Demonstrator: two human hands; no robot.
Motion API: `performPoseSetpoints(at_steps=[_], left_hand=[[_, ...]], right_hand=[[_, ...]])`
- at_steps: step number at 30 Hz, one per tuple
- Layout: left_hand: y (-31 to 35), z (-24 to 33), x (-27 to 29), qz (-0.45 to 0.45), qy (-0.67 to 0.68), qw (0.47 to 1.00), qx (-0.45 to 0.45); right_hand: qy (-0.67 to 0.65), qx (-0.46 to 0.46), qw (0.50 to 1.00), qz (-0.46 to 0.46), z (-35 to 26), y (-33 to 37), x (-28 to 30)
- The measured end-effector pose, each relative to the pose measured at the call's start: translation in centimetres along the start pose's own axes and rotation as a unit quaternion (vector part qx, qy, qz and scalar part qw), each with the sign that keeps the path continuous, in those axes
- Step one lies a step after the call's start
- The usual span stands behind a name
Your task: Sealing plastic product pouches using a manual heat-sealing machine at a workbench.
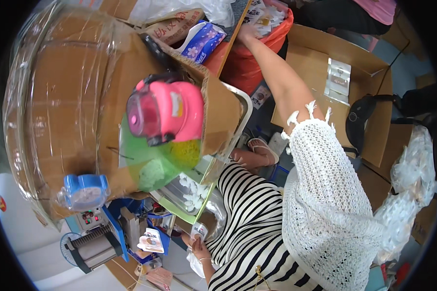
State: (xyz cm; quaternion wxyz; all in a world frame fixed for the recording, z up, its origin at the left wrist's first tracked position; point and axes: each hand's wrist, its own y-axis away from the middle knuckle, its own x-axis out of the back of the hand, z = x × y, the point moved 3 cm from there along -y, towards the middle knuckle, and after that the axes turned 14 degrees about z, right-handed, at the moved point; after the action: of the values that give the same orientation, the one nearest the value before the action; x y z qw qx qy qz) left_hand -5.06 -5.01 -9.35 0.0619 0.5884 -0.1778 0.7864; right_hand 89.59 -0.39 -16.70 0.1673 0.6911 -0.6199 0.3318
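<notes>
My left hand [199,250], low in the picture and left of the black-and-white striped dress, is closed on a small white packet [198,231] with print on it. My right arm, in a white knitted sleeve, stretches away to the top. There my right hand [248,35] is at the mouth of a red plastic bag [247,65], against several small white packets [269,19]; its fingers are mostly hidden. Near my left hand is a green-rimmed tray [206,196] with white pieces [193,191] in it. More white packets [151,241] lie left of that hand.
A large taped cardboard box [58,97] fills the left, bearing a pink plastic device [179,104] and a blue clock [86,190]. An open carton [306,48] with a silvery pouch [338,80] stands right. A machine [97,247] is lower left. Another person [344,14] is at top right.
</notes>
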Motion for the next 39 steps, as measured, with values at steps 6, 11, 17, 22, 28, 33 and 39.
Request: performPoseSetpoints(at_steps=[6, 11, 17, 22, 28, 33, 39], left_hand=[[-0.2, 0.5, 0.0, -0.002, -0.073, 0.997, -0.001], [-0.8, 3.9, -0.5, -0.014, -0.163, 0.986, 0.024], [-1.6, 3.4, -0.1, 0.005, -0.178, 0.98, 0.092], [-1.5, 0.5, 0.7, 0.056, -0.047, 0.995, 0.072], [-2.4, 3.1, 5.3, 0.066, 0.249, 0.925, 0.277], [-1.9, 7.7, 5.8, 0.006, 0.407, 0.878, 0.251], [-1.6, 7.8, 4.3, 0.028, 0.603, 0.732, 0.315]], right_hand=[[-0.229, -0.042, 0.955, 0.182, -1.9, 4.3, 2.5], [-0.54, -0.355, 0.761, -0.06, 0.7, 24.3, 3.7], [-0.535, -0.556, 0.545, -0.327, -0.2, 46.6, 8.7], [-0.46, -0.483, 0.603, -0.437, -4.8, 51.6, 14.6], [-0.267, -0.274, 0.765, -0.518, -11.6, 56.4, 18.6], [-0.297, -0.14, 0.727, -0.603, -20.7, 60.6, 19.9], [-0.305, -0.045, 0.737, -0.601, -28.4, 61.5, 18.3]])
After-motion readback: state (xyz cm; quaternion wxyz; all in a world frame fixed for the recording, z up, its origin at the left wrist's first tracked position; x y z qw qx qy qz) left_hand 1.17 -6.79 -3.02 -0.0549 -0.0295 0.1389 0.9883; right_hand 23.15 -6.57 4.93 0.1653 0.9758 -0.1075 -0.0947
